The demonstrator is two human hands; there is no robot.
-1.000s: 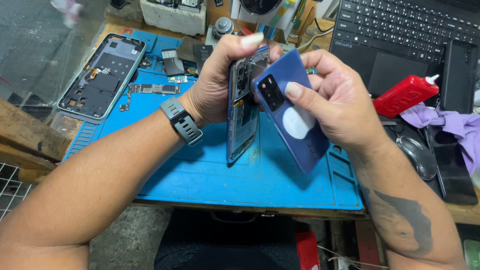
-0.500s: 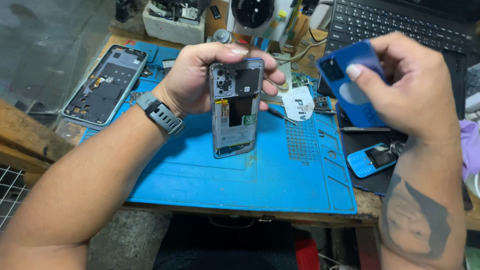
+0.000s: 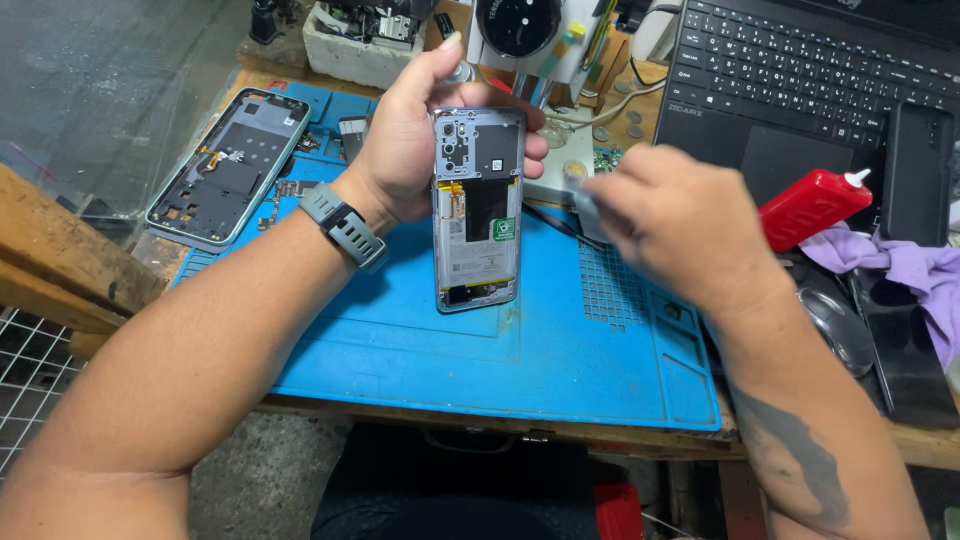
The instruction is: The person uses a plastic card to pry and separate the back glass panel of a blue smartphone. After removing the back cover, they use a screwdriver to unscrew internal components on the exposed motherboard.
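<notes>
Head view, only one.

Left hand [image 3: 415,140] has its grip closed on the opened phone [image 3: 478,210]: thumb up over the top edge, fingers wrapped behind, fingertips showing at the phone's right edge. Phone is held upright over the blue mat [image 3: 470,350], back cover off, internals facing the camera: camera module at top, battery and a small green sticker in the middle, lower end just above the mat surface. Grey watch [image 3: 345,227] on the left wrist.

Right hand [image 3: 680,225] is just right of the phone, back of hand to camera, fingers curled down around a small grey tool [image 3: 585,205]. Grip looks closed on it, but only the tool's end shows; can't tell what kind it is. Tool tip is near the phone's right edge, not touching it.

Rest of the worktop:
- second phone frame [image 3: 228,165], stripped, lying flat at the mat's far-left corner, well apart from both hands
- laptop [image 3: 800,90] at the back right, keyboard visible
- red bottle [image 3: 812,205] with white nozzle lying just in front of the laptop
- purple cloth [image 3: 900,270] right of the bottle
- dark phone [image 3: 915,175] lying on the laptop's right side
- white stand with a round black dial [image 3: 520,25] behind the held phone
</notes>
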